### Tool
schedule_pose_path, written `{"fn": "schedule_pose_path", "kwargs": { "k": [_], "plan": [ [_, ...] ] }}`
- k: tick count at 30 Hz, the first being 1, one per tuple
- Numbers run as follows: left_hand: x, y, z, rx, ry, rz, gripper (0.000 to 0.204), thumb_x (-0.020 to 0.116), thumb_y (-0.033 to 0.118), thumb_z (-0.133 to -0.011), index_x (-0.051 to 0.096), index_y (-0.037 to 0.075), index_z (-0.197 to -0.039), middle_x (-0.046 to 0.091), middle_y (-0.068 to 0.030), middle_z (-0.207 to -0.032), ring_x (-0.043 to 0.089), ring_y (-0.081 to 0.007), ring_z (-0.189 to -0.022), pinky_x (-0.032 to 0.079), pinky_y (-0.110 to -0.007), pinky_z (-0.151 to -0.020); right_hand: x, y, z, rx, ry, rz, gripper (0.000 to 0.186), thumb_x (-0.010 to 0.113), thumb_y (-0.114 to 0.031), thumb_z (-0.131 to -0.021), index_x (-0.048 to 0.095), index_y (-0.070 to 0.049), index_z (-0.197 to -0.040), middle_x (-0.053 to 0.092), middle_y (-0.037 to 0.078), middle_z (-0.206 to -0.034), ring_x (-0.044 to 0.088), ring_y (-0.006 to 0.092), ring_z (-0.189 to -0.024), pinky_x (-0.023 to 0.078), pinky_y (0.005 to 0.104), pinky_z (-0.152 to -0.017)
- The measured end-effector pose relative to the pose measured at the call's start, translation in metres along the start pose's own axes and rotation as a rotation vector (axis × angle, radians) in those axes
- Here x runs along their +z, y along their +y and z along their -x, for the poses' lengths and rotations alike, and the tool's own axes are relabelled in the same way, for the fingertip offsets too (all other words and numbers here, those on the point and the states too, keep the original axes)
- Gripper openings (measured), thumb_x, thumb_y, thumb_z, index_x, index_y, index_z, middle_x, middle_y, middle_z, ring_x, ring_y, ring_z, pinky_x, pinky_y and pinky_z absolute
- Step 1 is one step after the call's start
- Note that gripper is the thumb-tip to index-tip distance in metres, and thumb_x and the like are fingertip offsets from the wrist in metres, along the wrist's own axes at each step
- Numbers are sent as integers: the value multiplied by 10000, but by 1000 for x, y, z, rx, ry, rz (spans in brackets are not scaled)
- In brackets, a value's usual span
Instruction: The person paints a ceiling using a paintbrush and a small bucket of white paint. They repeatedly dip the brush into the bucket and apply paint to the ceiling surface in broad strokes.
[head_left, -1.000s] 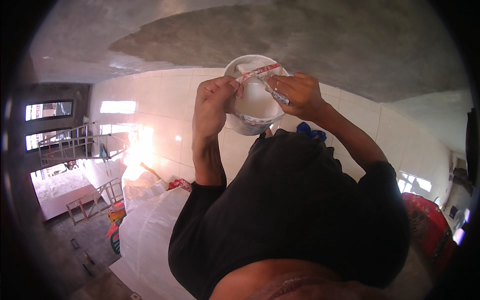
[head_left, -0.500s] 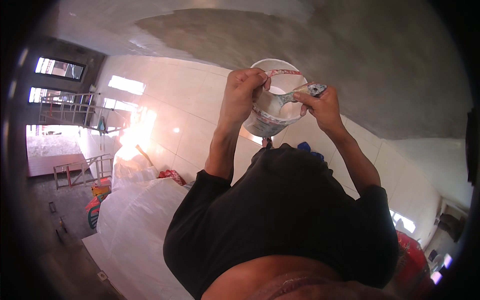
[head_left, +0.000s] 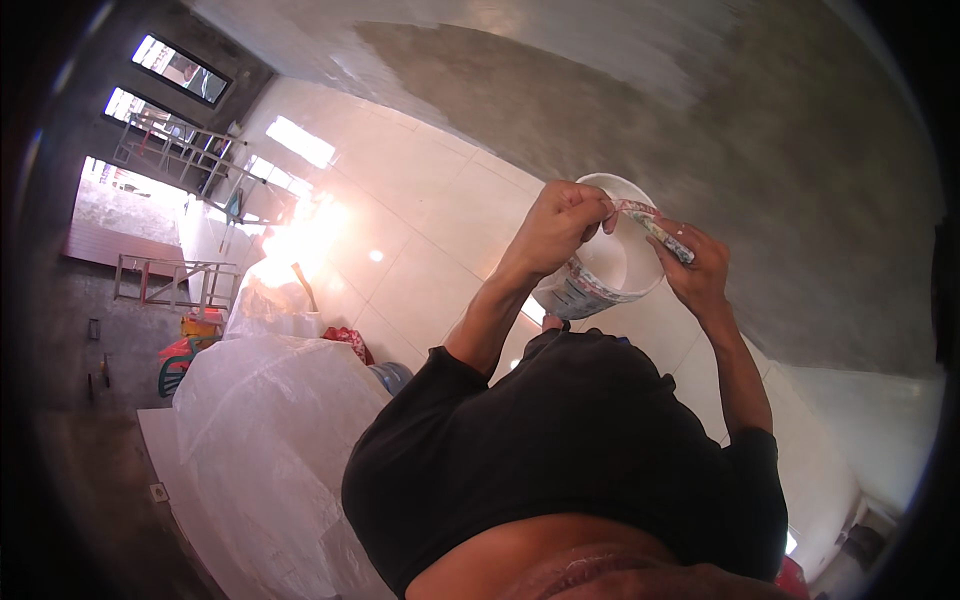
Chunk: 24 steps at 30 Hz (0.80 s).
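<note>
While the left grip (head_left: pixel 562 228) is clenched around one end of the handle (head_left: pixel 636 207), the right grip (head_left: pixel 700 268) grasps a brush (head_left: pixel 674 242), its thumb along the near side. The handle is a band of red mottled with white, curving over the bucket (head_left: pixel 583 298) near its far rim. The brush looks thick with dried smears, whitish with dull green and pinkish streaks, and dark near its outer end; it slants up and inward to meet the handle by sight, though whether they touch I cannot tell.

The bucket is in front of the body, below and between both hands, near the foot of the wall (head_left: pixel 560 90). It is round and white, with reddish and grey stains along the near rim and darker marks on the outside. Pale, smooth stuff shows inside. Whether it hangs or rests on the floor (head_left: pixel 430 230) cannot be told.

The wall carries a broad darker grey patch beside lighter grey. At left, a plastic sheet (head_left: pixel 280 450) drapes a bulky heap beside a red bundle (head_left: pixel 350 343).
</note>
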<state>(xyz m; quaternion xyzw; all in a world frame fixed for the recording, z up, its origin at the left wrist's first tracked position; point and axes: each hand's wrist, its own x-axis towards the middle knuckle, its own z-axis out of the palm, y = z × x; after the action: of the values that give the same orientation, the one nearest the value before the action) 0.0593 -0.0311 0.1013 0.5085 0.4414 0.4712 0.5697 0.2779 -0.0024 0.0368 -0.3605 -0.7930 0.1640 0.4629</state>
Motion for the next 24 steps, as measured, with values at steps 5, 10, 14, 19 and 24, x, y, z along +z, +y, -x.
{"fn": "schedule_pose_path", "kwargs": {
  "k": [5, 10, 14, 19, 24],
  "plan": [
    [-4, 0, 1, -55, -51, -42, 254, 529, 162, -851, 600, 28, -648, 378, 65, -494, 313, -27, -457, 215, -231, -444, 6, 0, 1, -150, 41, 159, 284, 759, -105, -705, 690, -76, -979, 700, 109, -902, 680, 246, -722, 517, 318, -582],
    [-14, -9, -1, -36, 23, 24, 252, 500, 165, -870, 586, 41, -668, 371, 70, -481, 289, -20, -423, 194, -218, -417, 12, -11, 6, -84, 89, 160, 253, 756, -46, -712, 692, -43, -957, 697, 124, -836, 687, 215, -682, 520, 278, -572],
    [-12, -8, -6, -11, 43, 78, 258, 503, 157, -871, 579, 26, -662, 365, 74, -486, 266, -18, -431, 174, -217, -418, 8, -20, 8, 264, 132, -87, 190, 752, -96, -731, 701, -29, -902, 694, 99, -742, 653, 163, -579, 499, 266, -550],
    [-12, -13, -8, -18, 58, 72, 252, 500, 157, -874, 554, 9, -677, 359, 66, -496, 250, -20, -419, 164, -219, -405, 3, -36, 6, 657, 17, -497, 164, 747, -115, -737, 696, 16, -822, 669, 65, -652, 595, 111, -521, 455, 253, -511],
    [-10, -14, -12, -14, 50, 83, 259, 507, 159, -877, 563, 15, -669, 354, 73, -496, 243, -16, -427, 161, -218, -412, 11, -15, 4, 697, -89, -661, 159, 739, -114, -744, 687, 32, -778, 647, 59, -623, 560, 100, -491, 413, 254, -475]
  ]
}}
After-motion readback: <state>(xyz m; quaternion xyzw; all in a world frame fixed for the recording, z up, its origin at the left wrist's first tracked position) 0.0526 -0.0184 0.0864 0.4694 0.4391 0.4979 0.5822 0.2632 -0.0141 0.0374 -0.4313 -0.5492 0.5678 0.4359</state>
